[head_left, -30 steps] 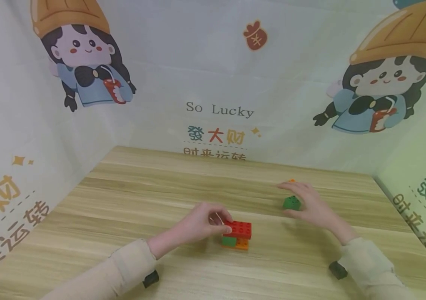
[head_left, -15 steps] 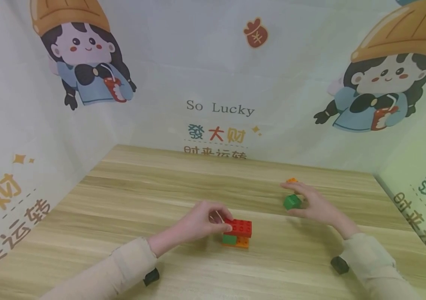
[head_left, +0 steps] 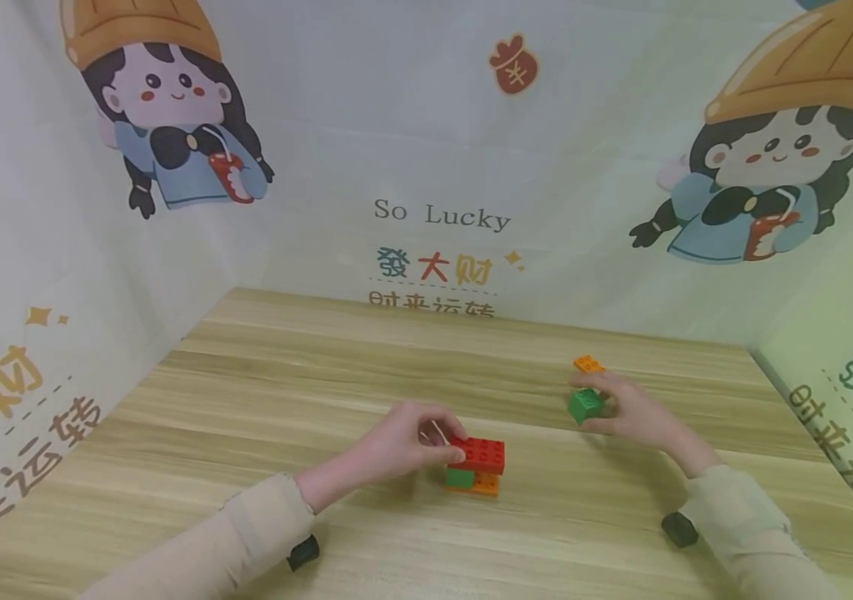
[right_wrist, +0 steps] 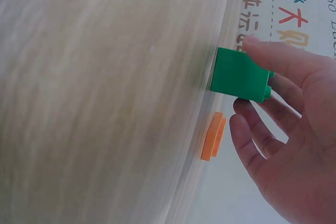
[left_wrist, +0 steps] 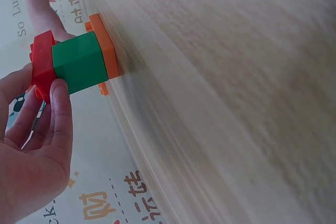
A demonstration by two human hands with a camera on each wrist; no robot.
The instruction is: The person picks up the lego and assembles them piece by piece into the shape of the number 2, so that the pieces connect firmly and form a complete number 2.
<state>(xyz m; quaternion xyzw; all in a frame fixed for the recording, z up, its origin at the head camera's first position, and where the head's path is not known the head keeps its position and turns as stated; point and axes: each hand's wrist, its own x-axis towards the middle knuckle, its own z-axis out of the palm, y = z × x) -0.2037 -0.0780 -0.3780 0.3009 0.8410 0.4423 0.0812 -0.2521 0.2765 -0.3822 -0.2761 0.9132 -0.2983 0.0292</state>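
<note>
Left dark object (head_left: 303,552), 1: at the left sleeve (head_left: 193,546), nearer than the red brick (head_left: 482,455) and left of it. Right dark object (head_left: 679,529), 1: at the right sleeve (head_left: 745,525), nearer than the red brick and right of it. Orange plate (head_left: 487,484), 1: lowest in the stack, beneath the red brick, studs showing on the right. Lower green block (head_left: 459,477), 1: between that plate and the red brick's left part. Red brick, 1: top of stack, 2 rows of studs upward. Left hand (head_left: 411,442): at the red brick's left end, pinching it between thumb and fingers. Right hand (head_left: 632,410): right of and beyond the red brick, thumb and fingers closed around the far green block (head_left: 584,407), 1. Small orange piece (head_left: 588,364), 1: beyond that block, on the bench (head_left: 336,354). Printed cloth (head_left: 366,100): farthest beyond the red brick, lettered "So Lucky".
</note>
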